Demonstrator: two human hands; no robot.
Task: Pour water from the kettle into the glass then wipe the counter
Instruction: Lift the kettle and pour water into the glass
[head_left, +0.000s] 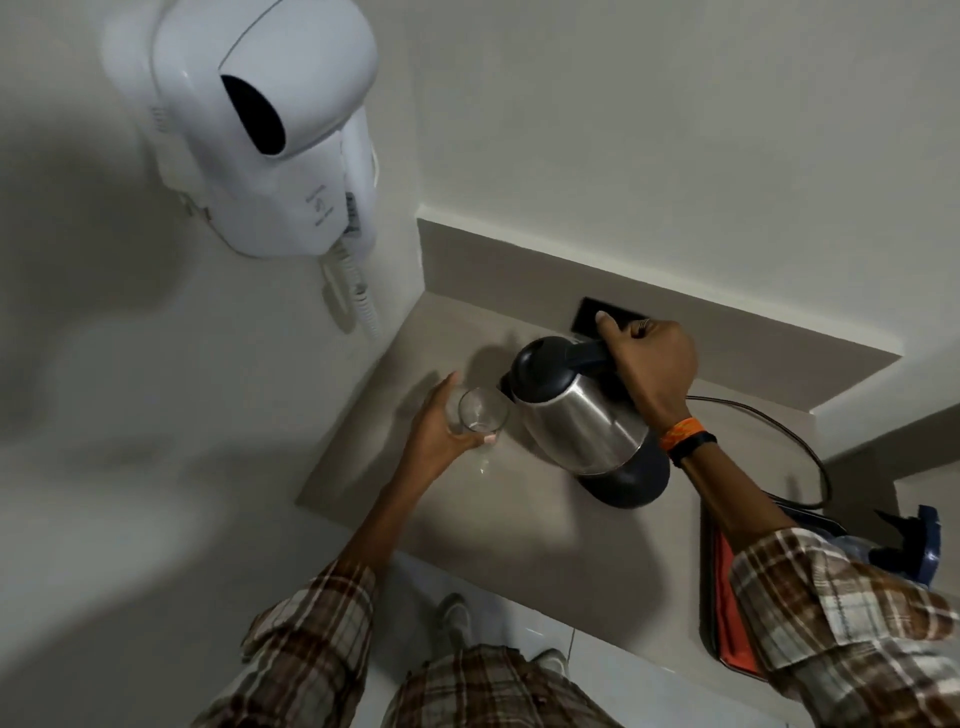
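A steel kettle (582, 421) with a black lid and black base is tilted to the left above the beige counter (498, 525). My right hand (649, 364) is wrapped around its black handle. The kettle's spout sits right next to the rim of a clear glass (480, 410). My left hand (441, 421) holds that glass from the left, tipped toward the kettle. Whether water is flowing cannot be made out.
A white wall-mounted hair dryer (260, 130) hangs at the upper left with its coiled cord. A black socket plate (587, 314) sits on the back ledge. The kettle's black cable (795, 441) loops right. A red-edged tray (727, 623) and a blue spray bottle (919, 545) lie at the right.
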